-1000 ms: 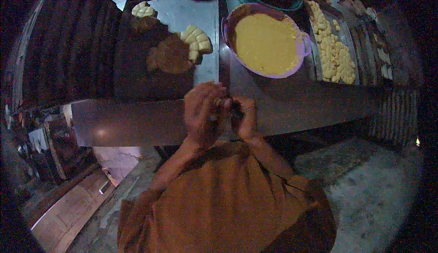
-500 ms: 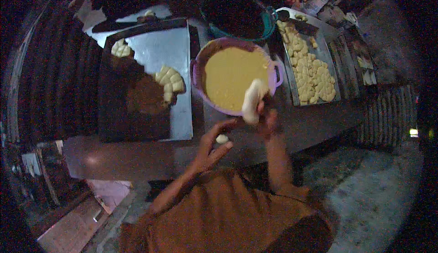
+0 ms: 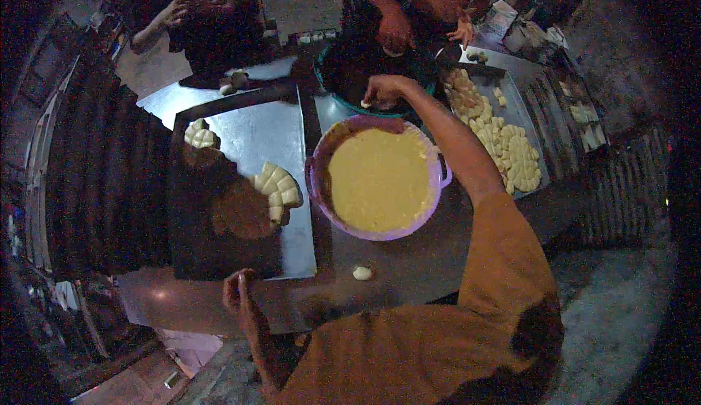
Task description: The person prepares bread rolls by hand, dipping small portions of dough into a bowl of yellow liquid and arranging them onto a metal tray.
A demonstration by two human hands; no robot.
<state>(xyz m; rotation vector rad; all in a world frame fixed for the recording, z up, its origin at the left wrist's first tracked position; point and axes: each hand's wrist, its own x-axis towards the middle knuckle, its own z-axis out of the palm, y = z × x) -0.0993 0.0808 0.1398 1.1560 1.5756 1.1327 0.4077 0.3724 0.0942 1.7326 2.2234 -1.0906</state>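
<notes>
Far left: dark, ridged stack (image 3: 109,186), texture like corrugated sheet. Past the bench's far edge, a co-worker's bare hands (image 3: 191,9), blurry. Next, flat rectangular shiny metal tray (image 3: 255,124), partly in deep shadow; on it a small pale, segmented dough cluster (image 3: 201,134) and a larger fan-shaped, smooth, pale dough cluster (image 3: 277,184), plus more dim brown-looking stuff in the shadow. Person's bare left grip (image 3: 239,288) by the tray's near edge, fingers curled in loosely; can't tell if anything's inside. Small, smooth, oval white dough lump (image 3: 362,273) lies alone on the dull, smooth grey-brown bench (image 3: 420,263), near side of the round purple plastic basin (image 3: 380,236). Basin holds a wide, soft-looking yellow mass (image 3: 380,179). Behind it, round teal tub (image 3: 319,76), dark inside. Person's bare right grip (image 3: 385,91) reaches over the basin to the tub, fingers bent down, pale bit at the tips; can't tell if clasped. Another co-worker's hand (image 3: 396,34) hangs over the tub from the far side. Right: metal tray packed with knobbly, pale yellow dough pieces (image 3: 512,153), then more dark ridged sheets (image 3: 621,190)
</notes>
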